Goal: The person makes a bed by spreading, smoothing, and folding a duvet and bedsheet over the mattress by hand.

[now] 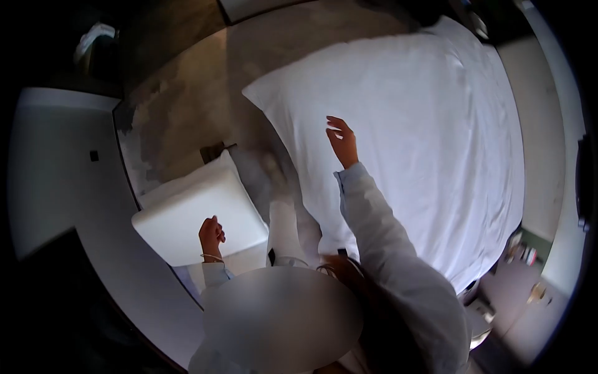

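Note:
My right hand (342,140) is over the white sheet of the bed (423,124), its fingers apart and curved, holding nothing. Whether it touches the sheet cannot be told. Further left, my left hand (212,235) is above a white padded seat or cushion (187,206), its fingers curled inward. Nothing can be made out inside those curled fingers. A thin bracelet circles the left wrist, and light sleeves cover both arms.
A patterned carpet (187,93) runs between the bed and the pale wall (62,143) at the left. At the lower right, a bedside surface (511,283) holds small items. A dim object with white cloth (96,37) stands at the upper left.

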{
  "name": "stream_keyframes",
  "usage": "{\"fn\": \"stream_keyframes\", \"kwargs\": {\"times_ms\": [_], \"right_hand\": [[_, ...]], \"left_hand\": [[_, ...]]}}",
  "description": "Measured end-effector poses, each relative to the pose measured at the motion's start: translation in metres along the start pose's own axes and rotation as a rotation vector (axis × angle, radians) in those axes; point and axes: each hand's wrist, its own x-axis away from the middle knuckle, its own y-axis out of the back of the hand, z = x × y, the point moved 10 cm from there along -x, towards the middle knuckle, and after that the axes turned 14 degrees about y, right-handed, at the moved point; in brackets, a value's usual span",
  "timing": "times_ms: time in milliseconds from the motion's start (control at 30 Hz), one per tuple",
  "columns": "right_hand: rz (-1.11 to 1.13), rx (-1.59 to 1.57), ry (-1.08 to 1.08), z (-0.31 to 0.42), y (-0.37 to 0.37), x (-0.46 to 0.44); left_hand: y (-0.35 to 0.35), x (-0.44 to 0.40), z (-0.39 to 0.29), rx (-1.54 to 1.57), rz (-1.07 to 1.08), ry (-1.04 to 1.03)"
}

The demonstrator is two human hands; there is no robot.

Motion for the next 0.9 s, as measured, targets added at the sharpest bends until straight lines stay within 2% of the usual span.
{"fn": "stream_keyframes", "kwargs": {"times_ms": [33,67,100,133,167,200,233,267,333,367,400,467,500,533,600,633,700,767,800,867,900], "right_hand": [[0.017,0.098,-0.023,-0.019,-0.024,-0.022],[0.064,0.229,0.083,-0.020,-0.050,-0.058],[0.130,0.436,0.048,-0.051,-0.072,-0.066],[0.162,0.647,0.046,-0.088,-0.095,-0.097],[0.195,0.669,-0.039,-0.151,-0.116,-0.118],[0.274,0.679,-0.170,-0.156,-0.138,-0.124],[0.474,0.823,-0.661,-0.187,-0.145,-0.102],[0.445,0.848,-0.658,-0.177,-0.156,-0.108],[0.554,0.852,-0.806,-0.180,-0.161,-0.116],[0.609,0.845,-0.846,-0.178,-0.158,-0.122],[0.607,0.839,-0.893,-0.180,-0.149,-0.115],[0.678,0.811,-0.817,-0.202,-0.150,-0.120],[0.733,0.864,-0.847,-0.211,-0.160,-0.118],[0.821,0.910,-0.714,-0.220,-0.166,-0.127],[0.834,0.854,-0.873,-0.216,-0.165,-0.129],[0.781,0.842,-0.969,-0.217,-0.162,-0.128],[0.657,0.745,-0.935,-0.218,-0.167,-0.123],[0.461,0.619,-1.266,-0.208,-0.161,-0.114],[0.302,0.530,-1.297,-0.214,-0.162,-0.107],[-0.101,0.194,-1.028,-0.260,-0.190,-0.078],[-0.119,0.212,-1.031,-0.239,-0.193,-0.106]], "left_hand": [[-0.003,-0.016,-0.024,0.128,-0.067,-0.022],[-0.003,-0.060,-0.039,0.358,0.025,0.027],[-0.001,-0.097,-0.037,0.355,0.045,0.018],[-0.017,-0.144,-0.066,0.355,0.097,-0.029],[-0.037,-0.194,-0.096,0.392,0.106,0.063],[-0.044,-0.207,-0.108,0.419,0.072,0.203],[-0.056,-0.221,-0.125,0.492,0.074,0.237],[-0.069,-0.236,-0.162,0.543,0.080,0.252],[-0.118,-0.254,-0.229,0.508,0.228,0.298],[-0.143,-0.265,-0.258,0.533,0.389,0.269],[-0.151,-0.266,-0.271,0.504,0.383,0.305],[-0.170,-0.279,-0.307,0.469,0.322,0.363],[-0.173,-0.296,-0.334,0.457,0.299,0.372],[-0.196,-0.312,-0.367,0.440,0.277,0.370],[-0.230,-0.341,-0.424,0.398,0.261,0.360],[-0.251,-0.353,-0.453,0.293,0.301,0.306],[-0.258,-0.366,-0.505,0.165,0.336,0.206],[-0.289,-0.397,-0.541,-0.088,0.360,0.269],[-0.309,-0.412,-0.566,-0.134,0.405,0.258],[-0.319,-0.422,-0.607,-0.154,0.402,0.152],[-0.328,-0.426,-0.622,-0.130,0.409,0.241]]}}
